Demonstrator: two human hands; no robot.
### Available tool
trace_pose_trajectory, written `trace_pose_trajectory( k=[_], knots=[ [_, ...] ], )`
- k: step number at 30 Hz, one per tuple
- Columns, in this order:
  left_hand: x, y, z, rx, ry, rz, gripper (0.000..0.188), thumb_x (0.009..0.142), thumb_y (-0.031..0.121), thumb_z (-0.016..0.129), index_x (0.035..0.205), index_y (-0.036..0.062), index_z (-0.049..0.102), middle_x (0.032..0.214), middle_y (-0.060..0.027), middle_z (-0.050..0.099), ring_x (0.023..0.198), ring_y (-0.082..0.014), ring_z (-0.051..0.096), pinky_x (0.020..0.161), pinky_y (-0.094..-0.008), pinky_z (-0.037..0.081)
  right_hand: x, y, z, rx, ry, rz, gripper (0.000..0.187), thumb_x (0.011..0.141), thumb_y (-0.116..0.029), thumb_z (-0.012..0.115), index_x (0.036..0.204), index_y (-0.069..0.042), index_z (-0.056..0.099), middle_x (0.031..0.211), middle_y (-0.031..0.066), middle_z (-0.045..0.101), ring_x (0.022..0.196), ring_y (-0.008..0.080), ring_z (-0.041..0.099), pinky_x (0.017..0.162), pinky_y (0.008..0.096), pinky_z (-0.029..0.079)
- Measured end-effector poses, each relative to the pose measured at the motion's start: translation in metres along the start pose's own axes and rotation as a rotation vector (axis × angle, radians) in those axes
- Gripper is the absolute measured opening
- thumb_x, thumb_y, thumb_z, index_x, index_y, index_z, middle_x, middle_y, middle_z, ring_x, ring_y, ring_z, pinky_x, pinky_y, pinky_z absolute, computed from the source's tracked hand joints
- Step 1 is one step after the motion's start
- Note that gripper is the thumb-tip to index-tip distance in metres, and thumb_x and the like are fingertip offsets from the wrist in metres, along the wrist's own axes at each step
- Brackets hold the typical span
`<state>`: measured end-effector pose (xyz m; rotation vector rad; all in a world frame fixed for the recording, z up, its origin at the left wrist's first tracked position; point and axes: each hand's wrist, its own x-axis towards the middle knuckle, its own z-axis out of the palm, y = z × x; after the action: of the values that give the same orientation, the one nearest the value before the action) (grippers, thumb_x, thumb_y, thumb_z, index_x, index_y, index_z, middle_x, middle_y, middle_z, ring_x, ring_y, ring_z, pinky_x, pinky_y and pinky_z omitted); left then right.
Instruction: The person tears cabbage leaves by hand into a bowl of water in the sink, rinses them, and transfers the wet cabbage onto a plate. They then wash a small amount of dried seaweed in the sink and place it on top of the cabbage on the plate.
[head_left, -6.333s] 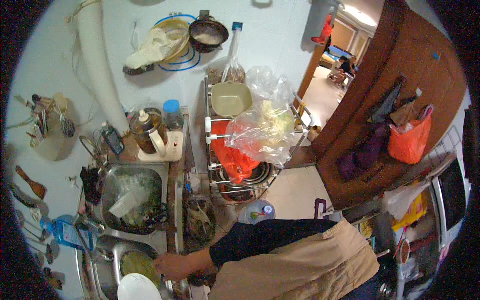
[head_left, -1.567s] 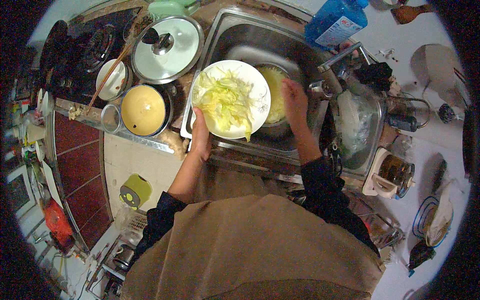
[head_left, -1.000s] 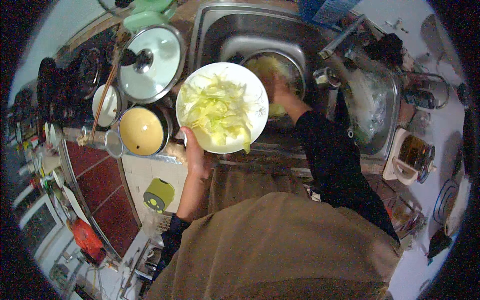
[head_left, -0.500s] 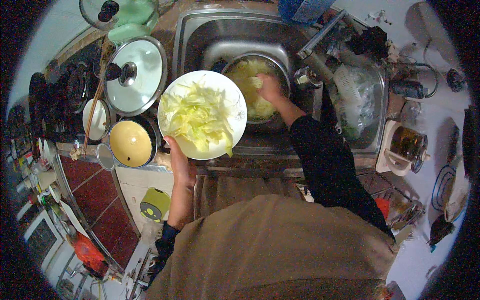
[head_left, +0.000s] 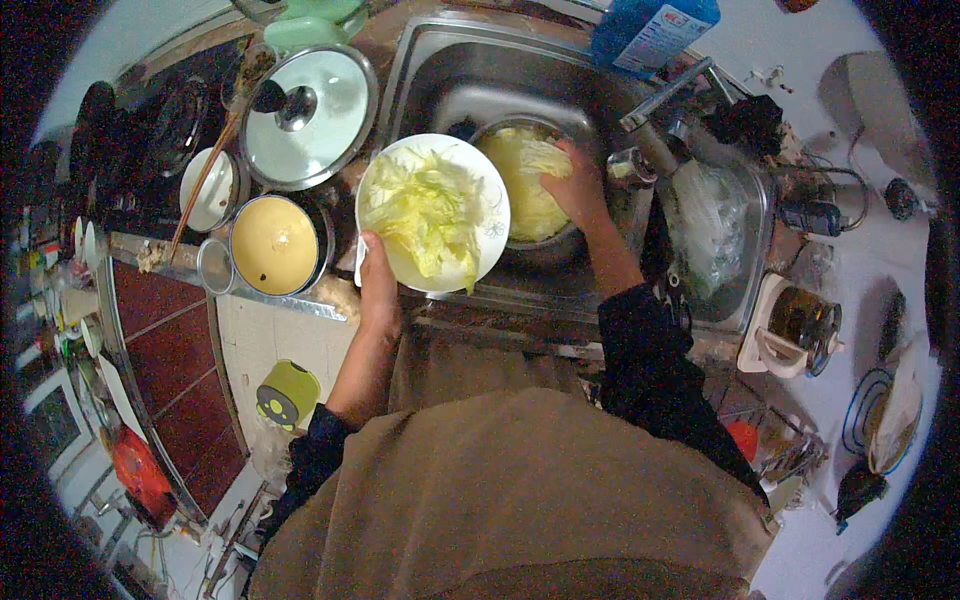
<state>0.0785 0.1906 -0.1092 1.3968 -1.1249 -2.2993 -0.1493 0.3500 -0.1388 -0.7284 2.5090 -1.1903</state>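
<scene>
So, closest to the camera is a brown apron point(head_left: 500, 480), and just past it the left hand point(head_left: 378, 290) is gripping a white plate point(head_left: 490, 215), thumb over the rim, other fingers hidden underneath. Torn lettuce leaves point(head_left: 420, 215) are piled on that plate, with a bit poking past its near edge. Just right of the plate, the right hand point(head_left: 580, 185) has its fingers curled around some pale leaves point(head_left: 546, 158), at a round metal bowl point(head_left: 555, 130) full of the same stuff. Bowl's sitting in the steel sink point(head_left: 460, 75), which stretches out beyond the plate. Left of the plate there's a yellow-lined pot point(head_left: 280, 240), then a glass lid point(head_left: 330, 130) farther out. Way past the plate, off to the right, there's a blue bottle point(head_left: 655, 35).
</scene>
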Motion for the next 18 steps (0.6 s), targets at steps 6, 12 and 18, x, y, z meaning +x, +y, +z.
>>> trace_pose_trajectory(
  k=[6,12,18],
  knots=[
    [0.007,-0.006,-0.001,0.102,-0.029,-0.009,0.070,0.085,0.056,0.026,0.119,-0.0042,0.038,0.113,-0.0140,0.048,0.103,-0.0202,0.047,0.088,-0.0298,0.035,-0.024,-0.082,0.016,0.164,-0.016,-0.144,0.041,0.057,0.006,0.060,0.095,-0.005,0.053,0.093,0.0096,0.054,0.089,0.0213,0.053,0.078,0.0284,0.042],
    [0.005,-0.010,0.007,-0.028,-0.090,-0.111,0.070,0.085,0.057,0.024,0.124,-0.0009,0.033,0.119,-0.0116,0.044,0.108,-0.0204,0.043,0.092,-0.0309,0.031,-0.061,-0.119,0.041,-0.281,-0.251,-0.312,0.058,0.060,-0.015,0.068,0.115,-0.013,0.046,0.123,0.0162,0.034,0.112,0.0367,0.034,0.095,0.0413,0.028],
    [-0.011,-0.001,0.014,-0.106,-0.122,-0.165,0.070,0.085,0.057,0.020,0.128,0.0021,0.026,0.127,-0.0111,0.037,0.117,-0.0209,0.036,0.096,-0.0308,0.027,-0.063,-0.117,0.005,-0.119,-0.290,-0.408,0.055,0.064,-0.021,0.068,0.114,-0.012,0.047,0.128,0.0165,0.029,0.119,0.0364,0.026,0.099,0.0411,0.023]
  ],
)
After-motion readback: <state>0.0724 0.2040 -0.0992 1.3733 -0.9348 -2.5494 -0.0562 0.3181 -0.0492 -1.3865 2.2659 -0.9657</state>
